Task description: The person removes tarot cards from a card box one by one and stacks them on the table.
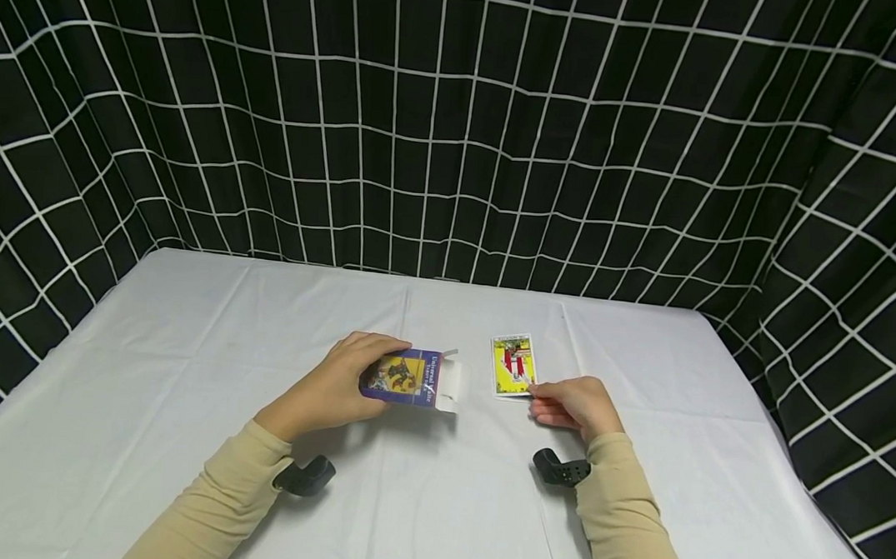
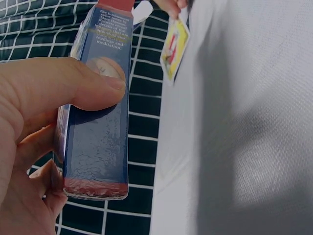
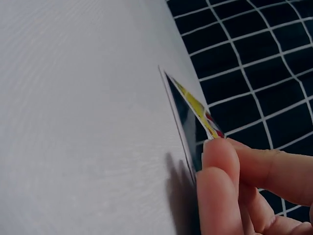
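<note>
My left hand (image 1: 331,384) grips a blue tarot card box (image 1: 402,377) with a yellow picture on its front. Its thumb lies along the narrow side of the box, as the left wrist view shows. The white end flaps (image 1: 449,385) stick out, opened, on the box's right. Right of them lies a yellow and red card (image 1: 513,366), face up. With thumb and fingertips, my right hand (image 1: 573,404) pinches that card by its near right corner. In the right wrist view the yellow card (image 3: 193,104) tilts up from another card edge (image 3: 175,115) lying flat beneath it.
A white cloth (image 1: 423,495) with a few creases covers the table. Black curtains with a white grid (image 1: 454,130) stand behind and on both sides. Each wrist wears a black band mount, the left one (image 1: 306,476) and the right one (image 1: 560,468).
</note>
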`<state>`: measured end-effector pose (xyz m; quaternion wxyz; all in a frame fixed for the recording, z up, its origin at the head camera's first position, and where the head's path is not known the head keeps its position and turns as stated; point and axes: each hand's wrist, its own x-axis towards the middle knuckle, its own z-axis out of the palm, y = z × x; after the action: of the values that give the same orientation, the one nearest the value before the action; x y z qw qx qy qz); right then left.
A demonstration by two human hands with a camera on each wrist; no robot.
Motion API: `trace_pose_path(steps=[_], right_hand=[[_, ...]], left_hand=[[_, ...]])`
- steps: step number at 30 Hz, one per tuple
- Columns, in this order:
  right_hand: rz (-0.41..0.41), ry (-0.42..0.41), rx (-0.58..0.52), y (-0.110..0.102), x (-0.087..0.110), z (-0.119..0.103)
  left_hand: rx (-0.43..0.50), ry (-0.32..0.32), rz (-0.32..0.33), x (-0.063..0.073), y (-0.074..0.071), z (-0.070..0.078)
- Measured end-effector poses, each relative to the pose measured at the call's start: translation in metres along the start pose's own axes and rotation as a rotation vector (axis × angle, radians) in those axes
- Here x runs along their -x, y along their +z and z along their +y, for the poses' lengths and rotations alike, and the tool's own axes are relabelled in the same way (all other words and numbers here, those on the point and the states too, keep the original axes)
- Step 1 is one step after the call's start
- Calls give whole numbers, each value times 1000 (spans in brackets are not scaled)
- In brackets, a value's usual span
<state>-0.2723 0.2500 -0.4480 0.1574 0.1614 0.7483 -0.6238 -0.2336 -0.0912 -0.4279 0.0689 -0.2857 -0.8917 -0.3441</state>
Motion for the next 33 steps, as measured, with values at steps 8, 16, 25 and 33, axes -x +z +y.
trace_pose_path(steps=[8, 16, 25, 33], right_hand=[[29, -18, 88, 3, 0, 2], [35, -44, 112, 5, 1, 4], [57, -55, 147, 8, 2, 4], [87, -76, 190, 11, 2, 6]], left_hand=[[5, -2, -3, 0, 0, 1], [6, 4, 3, 0, 0, 1], [13, -3, 1, 0, -1, 2], [13, -1, 6, 0, -2, 2]])
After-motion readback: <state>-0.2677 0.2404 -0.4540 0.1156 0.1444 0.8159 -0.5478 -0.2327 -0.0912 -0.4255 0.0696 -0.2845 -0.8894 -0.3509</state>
